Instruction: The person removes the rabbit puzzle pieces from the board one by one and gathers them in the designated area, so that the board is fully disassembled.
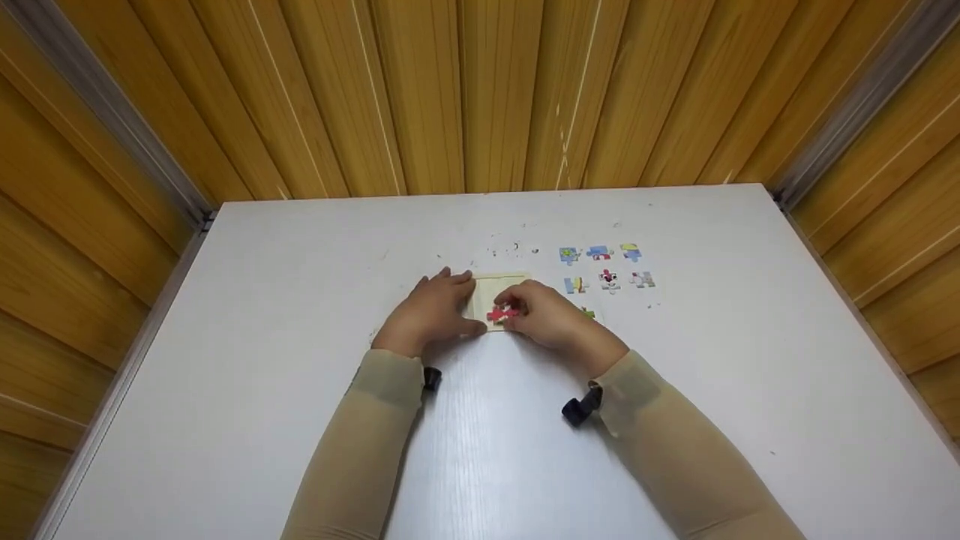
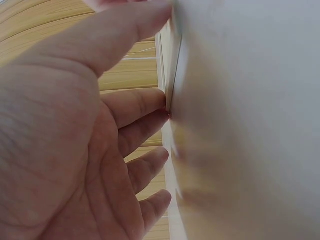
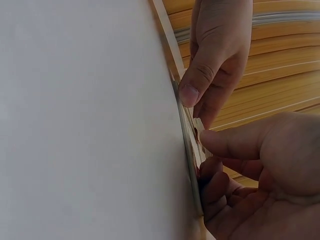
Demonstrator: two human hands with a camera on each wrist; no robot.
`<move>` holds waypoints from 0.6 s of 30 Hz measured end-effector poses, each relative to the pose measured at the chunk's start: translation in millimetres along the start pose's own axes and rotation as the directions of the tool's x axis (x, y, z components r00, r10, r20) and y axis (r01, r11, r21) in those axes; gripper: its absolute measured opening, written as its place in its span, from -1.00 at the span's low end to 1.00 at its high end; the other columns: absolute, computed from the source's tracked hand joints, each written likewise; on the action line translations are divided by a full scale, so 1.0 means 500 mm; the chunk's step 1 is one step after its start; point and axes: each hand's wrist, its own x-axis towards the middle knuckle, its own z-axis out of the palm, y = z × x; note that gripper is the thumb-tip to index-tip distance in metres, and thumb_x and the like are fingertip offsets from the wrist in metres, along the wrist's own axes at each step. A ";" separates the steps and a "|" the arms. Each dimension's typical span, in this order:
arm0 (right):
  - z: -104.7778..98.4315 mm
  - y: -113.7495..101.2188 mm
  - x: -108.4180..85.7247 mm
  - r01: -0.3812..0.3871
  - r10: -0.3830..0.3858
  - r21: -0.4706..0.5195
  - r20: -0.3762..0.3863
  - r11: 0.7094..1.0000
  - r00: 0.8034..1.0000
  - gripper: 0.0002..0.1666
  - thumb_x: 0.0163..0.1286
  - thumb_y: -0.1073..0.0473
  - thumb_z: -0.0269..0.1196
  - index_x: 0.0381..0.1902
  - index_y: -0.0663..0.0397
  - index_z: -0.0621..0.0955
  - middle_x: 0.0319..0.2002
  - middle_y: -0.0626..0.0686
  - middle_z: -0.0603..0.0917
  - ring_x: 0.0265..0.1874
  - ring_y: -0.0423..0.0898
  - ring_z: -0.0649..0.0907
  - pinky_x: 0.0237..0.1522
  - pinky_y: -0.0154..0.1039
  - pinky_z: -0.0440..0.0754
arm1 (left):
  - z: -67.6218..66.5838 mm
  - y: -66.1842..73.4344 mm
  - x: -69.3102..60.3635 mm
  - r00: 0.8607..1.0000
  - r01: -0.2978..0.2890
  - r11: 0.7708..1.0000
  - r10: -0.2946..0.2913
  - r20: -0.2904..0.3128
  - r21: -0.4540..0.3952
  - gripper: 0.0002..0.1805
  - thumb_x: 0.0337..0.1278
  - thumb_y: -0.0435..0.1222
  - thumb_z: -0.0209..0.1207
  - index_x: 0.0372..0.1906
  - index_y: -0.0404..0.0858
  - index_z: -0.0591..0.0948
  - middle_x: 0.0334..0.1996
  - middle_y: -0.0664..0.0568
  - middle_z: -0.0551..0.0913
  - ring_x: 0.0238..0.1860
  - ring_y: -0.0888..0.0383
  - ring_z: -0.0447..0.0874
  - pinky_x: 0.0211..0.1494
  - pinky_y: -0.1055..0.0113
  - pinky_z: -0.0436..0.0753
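Observation:
A small pale puzzle tray (image 1: 487,289) lies on the white table between the two hands. My left hand (image 1: 433,311) rests along its left side, fingers spread and fairly straight. The left thumb (image 3: 192,90) touches the near corner, and the left index finger (image 2: 142,102) meets the far end. Over the tray's near part, my right hand (image 1: 551,315) pinches a red-and-white jigsaw piece (image 1: 501,313) between thumb and fingers. The right fingers partly cover that piece, so whether it lies flat cannot be seen.
Right of the tray, several loose jigsaw pieces (image 1: 609,280) lie in rows. A greenish piece (image 1: 587,312) is partly hidden behind the right hand. Dark specks (image 1: 516,246) mark the table beyond the tray. Wood-look panels (image 1: 495,97) stand along the back and sides.

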 end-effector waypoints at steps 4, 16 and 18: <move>-0.014 -0.002 -0.008 -0.047 0.046 0.074 0.012 0.996 0.999 -0.58 0.59 0.24 0.41 0.34 0.04 0.74 0.26 0.18 0.72 0.18 0.06 0.64 0.28 -0.02 0.63 | -0.002 0.005 0.002 1.000 -0.007 1.000 0.007 0.003 0.001 0.00 0.37 0.06 0.54 0.77 -0.17 0.39 0.81 0.03 0.32 0.91 -0.14 0.02 0.96 -0.18 -0.01; -0.059 0.019 -0.053 -0.033 0.033 0.147 0.001 0.989 0.999 -0.71 0.55 0.17 0.47 0.16 0.03 0.76 0.12 0.14 0.77 -0.34 -0.13 0.64 -0.32 -0.29 0.62 | -0.003 0.007 -0.002 1.000 0.021 1.000 -0.020 0.007 -0.019 -0.01 0.38 0.05 0.54 0.77 -0.14 0.39 0.82 0.06 0.30 0.91 -0.13 0.02 0.97 -0.14 -0.02; -0.071 0.028 -0.067 -0.021 0.023 0.139 -0.010 0.990 1.000 -0.76 0.54 0.16 0.47 0.10 0.04 0.77 -0.01 0.12 0.79 -0.34 -0.14 0.63 -0.31 -0.29 0.61 | -0.004 0.008 -0.003 1.000 0.024 0.999 -0.024 0.009 -0.030 -0.01 0.38 0.04 0.54 0.77 -0.13 0.39 0.82 0.06 0.30 0.91 -0.13 0.01 0.97 -0.14 -0.02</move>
